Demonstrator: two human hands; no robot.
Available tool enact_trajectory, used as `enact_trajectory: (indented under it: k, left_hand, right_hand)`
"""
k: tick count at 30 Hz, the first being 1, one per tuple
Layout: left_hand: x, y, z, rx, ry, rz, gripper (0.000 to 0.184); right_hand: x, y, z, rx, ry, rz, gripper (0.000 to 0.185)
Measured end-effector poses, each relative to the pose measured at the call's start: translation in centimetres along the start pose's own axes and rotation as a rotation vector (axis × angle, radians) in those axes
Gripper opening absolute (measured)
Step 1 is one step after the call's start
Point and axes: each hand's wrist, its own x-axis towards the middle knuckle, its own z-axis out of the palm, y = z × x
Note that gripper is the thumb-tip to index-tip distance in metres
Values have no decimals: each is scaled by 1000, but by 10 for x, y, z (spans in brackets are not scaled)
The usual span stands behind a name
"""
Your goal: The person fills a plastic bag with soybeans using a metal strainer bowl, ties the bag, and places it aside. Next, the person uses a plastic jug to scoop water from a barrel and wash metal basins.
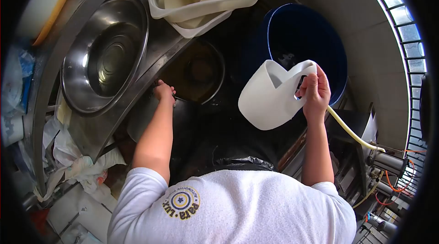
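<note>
My right hand (315,92) is closed around the handle of a white plastic jug (267,100), which looks cut open at the top. The jug is held in the air, tilted, in front of a large blue barrel (307,33) and overlapping its near rim. My left hand (164,92) is low by the edge of the steel counter, fingers curled, beside a dark round vessel (151,118). What these fingers hold, if anything, is too dark to make out. Just beyond them is a round pan (218,61) with brownish contents.
A wide steel bowl (75,70) with some liquid rests on the steel counter (153,63) at left. White tubs (160,13) of pale blocks are stacked at the back. A pale hose (347,129) runs right toward machinery (388,164). Plastic bags (84,168) lie lower left.
</note>
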Motion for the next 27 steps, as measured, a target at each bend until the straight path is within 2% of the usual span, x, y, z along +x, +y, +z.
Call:
enact_trajectory:
  k: [3,6,8,10,12,17,20,27]
  left_hand:
    - [3,3,9,3,-80,28,42]
    - [9,1,24,3,-129,41,31]
    - [15,1,39,-73,-250,-2,18]
    - [18,-1,51,-90,-286,-8,12]
    - [21,-1,64,-96,-392,-23,10]
    - [38,-9,93,-111,-444,-25,9]
    - [48,-15,103,-160,-471,-2,15]
    - [50,-9,81,-257,-483,29,25]
  right_hand:
    - [6,10,9,-55,-26,18,43]
    - [12,28,18,-90,-35,66,44]
    - [14,41,26,-37,-69,115,43]
    - [11,53,39,-104,-96,158,44]
    - [8,50,53,-317,-124,143,44]
    - [18,44,62,-358,-127,212,46]
    - [24,40,65,-369,-126,265,45]
    - [24,45,68,-343,-84,279,46]
